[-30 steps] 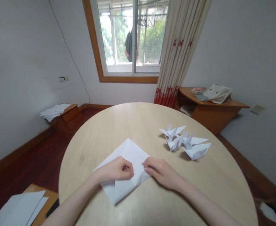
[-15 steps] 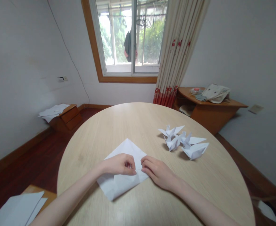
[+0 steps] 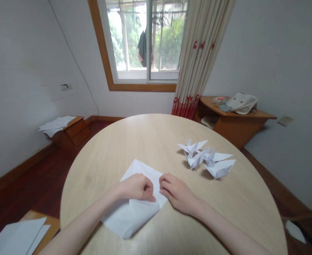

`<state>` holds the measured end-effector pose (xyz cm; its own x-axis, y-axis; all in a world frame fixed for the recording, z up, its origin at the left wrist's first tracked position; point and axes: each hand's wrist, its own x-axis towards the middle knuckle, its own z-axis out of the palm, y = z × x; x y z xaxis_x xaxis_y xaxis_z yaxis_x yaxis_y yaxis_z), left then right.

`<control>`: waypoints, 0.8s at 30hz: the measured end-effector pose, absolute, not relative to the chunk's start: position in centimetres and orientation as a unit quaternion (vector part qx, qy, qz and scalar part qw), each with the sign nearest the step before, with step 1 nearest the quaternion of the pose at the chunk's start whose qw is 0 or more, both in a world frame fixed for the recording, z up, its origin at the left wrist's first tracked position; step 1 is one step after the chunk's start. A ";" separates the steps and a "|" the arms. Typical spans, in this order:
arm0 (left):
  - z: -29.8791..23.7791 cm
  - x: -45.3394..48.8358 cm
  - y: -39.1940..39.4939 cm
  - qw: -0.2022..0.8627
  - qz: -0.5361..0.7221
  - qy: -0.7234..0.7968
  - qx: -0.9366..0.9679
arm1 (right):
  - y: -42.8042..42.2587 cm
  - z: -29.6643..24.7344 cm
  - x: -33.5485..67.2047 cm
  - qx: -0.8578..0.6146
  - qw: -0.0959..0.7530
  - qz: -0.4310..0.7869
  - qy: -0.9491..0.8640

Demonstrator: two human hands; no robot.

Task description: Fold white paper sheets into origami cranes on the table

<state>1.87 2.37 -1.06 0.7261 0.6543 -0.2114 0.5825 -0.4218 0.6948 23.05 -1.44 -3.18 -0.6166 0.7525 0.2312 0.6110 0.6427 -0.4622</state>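
Observation:
A white sheet of paper (image 3: 131, 216), partly folded, lies on the round table in front of me. Its near part is bent up along the lower right side. My left hand (image 3: 138, 187) rests over the middle of the sheet, fingers curled and thumb pressed on the paper. At the sheet's right corner, my right hand (image 3: 176, 193) has its fingers bent and closed on the edge. The two hands are a small gap apart. Some fingertips are hidden beneath the hands.
Several folded paper cranes (image 3: 207, 159) stand together on the right of the round wooden table (image 3: 105, 156). White sheets (image 3: 20, 235) lie on a stool at lower left. A wooden corner cabinet (image 3: 241, 124) stands at the back right, beside the curtain (image 3: 198, 63).
The sheet has turned a little, its far corner shifting left and its near corner lower. My left thumb has moved slightly nearer to me; my right hand stays at the right corner.

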 end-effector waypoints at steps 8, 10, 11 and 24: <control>-1.7 1.8 2.2 0.294 0.078 0.354 0.884 | -1.9 -2.7 22.3 -0.422 0.185 0.139 -0.877; -1.9 1.7 2.3 0.275 0.100 0.317 0.902 | -1.9 -2.6 22.3 -0.429 0.179 0.134 -0.875; -2.0 1.7 2.4 0.268 0.105 0.306 0.908 | -2.0 -2.6 22.2 -0.431 0.178 0.135 -0.874; -1.6 1.6 2.0 0.285 0.087 0.319 0.900 | -1.9 -2.7 22.2 -0.446 0.173 0.154 -0.864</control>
<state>1.60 2.00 -1.58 0.7809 0.6241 -0.0262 0.5252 -0.6334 0.5683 22.22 -1.88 -2.68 -0.5418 0.8247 0.1624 0.7183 0.5546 -0.4201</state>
